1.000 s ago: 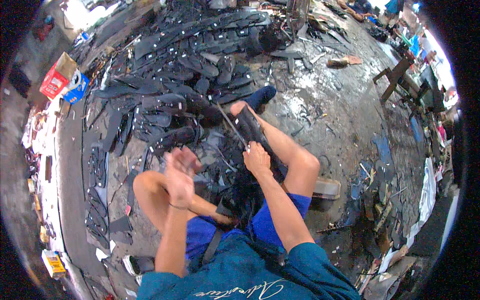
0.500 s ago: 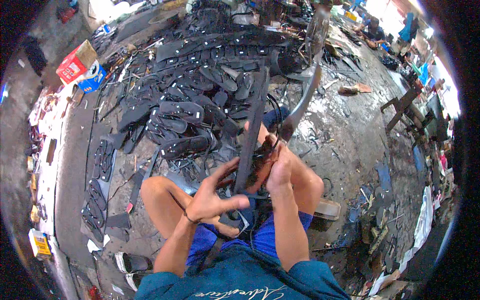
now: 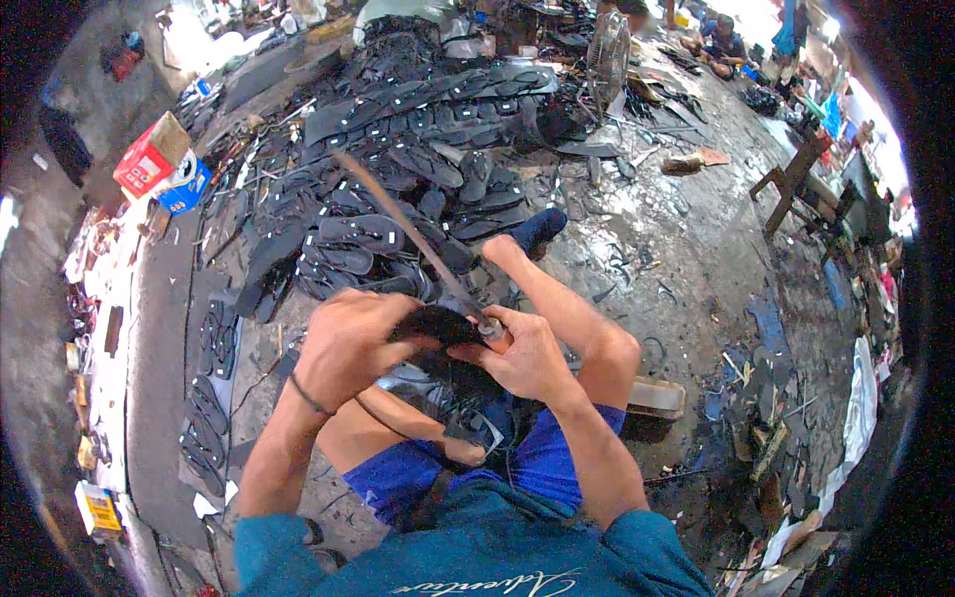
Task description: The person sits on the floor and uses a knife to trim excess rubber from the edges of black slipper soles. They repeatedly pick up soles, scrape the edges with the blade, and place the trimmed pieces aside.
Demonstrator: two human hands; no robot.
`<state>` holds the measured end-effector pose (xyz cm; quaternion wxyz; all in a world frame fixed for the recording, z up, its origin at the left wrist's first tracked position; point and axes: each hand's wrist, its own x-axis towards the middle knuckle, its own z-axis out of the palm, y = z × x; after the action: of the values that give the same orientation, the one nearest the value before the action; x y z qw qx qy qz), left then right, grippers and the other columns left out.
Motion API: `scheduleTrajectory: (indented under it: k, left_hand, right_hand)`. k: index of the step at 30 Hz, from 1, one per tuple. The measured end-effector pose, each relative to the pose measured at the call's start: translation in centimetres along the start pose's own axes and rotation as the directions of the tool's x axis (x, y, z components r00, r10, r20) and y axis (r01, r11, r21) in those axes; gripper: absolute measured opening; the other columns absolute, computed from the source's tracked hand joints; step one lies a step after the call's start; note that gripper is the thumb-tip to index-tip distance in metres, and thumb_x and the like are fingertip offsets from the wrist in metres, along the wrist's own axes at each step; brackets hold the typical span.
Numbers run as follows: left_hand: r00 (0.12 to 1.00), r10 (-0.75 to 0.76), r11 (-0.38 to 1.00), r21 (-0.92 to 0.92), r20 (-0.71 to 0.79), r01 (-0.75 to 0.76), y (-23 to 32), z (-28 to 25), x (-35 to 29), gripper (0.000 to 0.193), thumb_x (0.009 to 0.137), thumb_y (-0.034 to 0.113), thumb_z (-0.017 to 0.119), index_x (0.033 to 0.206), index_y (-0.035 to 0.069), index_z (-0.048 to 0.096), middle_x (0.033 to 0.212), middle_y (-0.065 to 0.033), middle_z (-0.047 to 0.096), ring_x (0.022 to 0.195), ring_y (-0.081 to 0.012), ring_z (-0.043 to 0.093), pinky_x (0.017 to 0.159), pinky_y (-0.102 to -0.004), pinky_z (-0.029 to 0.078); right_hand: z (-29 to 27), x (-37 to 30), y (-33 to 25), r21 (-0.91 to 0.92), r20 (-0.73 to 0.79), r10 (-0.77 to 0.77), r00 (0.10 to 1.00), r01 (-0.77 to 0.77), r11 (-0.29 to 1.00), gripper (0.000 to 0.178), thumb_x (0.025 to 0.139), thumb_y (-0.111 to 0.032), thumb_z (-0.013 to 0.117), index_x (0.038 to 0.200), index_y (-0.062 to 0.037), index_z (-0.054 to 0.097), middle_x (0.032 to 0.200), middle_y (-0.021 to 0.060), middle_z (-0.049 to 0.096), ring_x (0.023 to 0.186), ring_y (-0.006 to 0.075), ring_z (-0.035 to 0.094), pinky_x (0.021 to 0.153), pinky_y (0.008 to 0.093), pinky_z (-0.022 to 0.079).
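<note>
My right hand [image 3: 527, 356] is closed round the handle of a long knife [image 3: 403, 224]. Its narrow blade points away and to the left, over the heap of sandals. Held in my left hand [image 3: 353, 343] is a dark black rubber piece [image 3: 438, 323], and its near end reaches the fingers of my right hand. The piece is partly covered by my fingers, so its full shape is hidden. Just beyond my hands lies a large heap of black flip-flops [image 3: 358, 234], many with small white tags.
A red and blue box [image 3: 164, 164] stands at the far left, near a low ledge [image 3: 154, 328]. More black sandals [image 3: 204, 418] lie left of my legs. A wooden block [image 3: 657, 398] sits by my right knee. Scraps cover the floor at right, and a person [image 3: 721, 45] sits far off.
The knife has swung from pointing away right to pointing away left. The black strip, upright before, is now lower between my hands. My left hand has moved up and left and closed on it.
</note>
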<state>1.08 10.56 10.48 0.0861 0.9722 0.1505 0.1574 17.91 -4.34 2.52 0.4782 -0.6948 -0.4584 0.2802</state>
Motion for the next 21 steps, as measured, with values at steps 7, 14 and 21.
scheduleTrajectory:
  k: [7,14,21]
  left_hand:
    - [0.769,-0.639,0.587,-0.647,-0.001,0.487,-0.6,5.2,-8.9,0.05,0.072,0.039,0.08,0.105,0.004,0.067,0.098,-0.0096,0.068,0.094,-0.0219,0.064,0.085,-0.0341,0.049]
    - [0.758,-0.555,0.414,-0.676,0.343,0.609,-3.4,5.0,-9.8,0.053,0.079,0.023,0.078,0.121,0.0,0.056,0.114,-0.0088,0.064,0.105,-0.0191,0.06,0.094,-0.0349,0.046]
    - [0.704,-0.498,-0.023,-0.82,0.506,0.572,-3.2,3.4,-13.8,0.049,0.083,0.021,0.075,0.121,-0.002,0.054,0.111,-0.0079,0.064,0.104,-0.0187,0.06,0.096,-0.034,0.046]
  right_hand:
    - [2.3,-1.6,-2.0,0.43,0.128,0.194,0.973,-0.23,0.873,0.033,0.081,-0.03,0.077,0.097,-0.0036,0.068,0.067,-0.0002,0.063,0.054,0.0079,0.052,0.053,0.0277,0.045]
    - [4.4,-6.4,1.0,0.405,-0.304,0.171,0.937,-0.035,0.914,0.027,0.096,-0.016,0.056,0.115,0.0027,0.059,0.095,0.0112,0.068,0.074,0.0124,0.06,0.068,0.0285,0.051]
    - [4.7,-16.0,4.4,-0.041,-0.108,-0.107,0.988,0.103,0.994,0.033,0.08,-0.01,0.072,0.111,-0.001,0.065,0.092,0.0131,0.069,0.064,0.0223,0.063,0.06,0.0315,0.052]
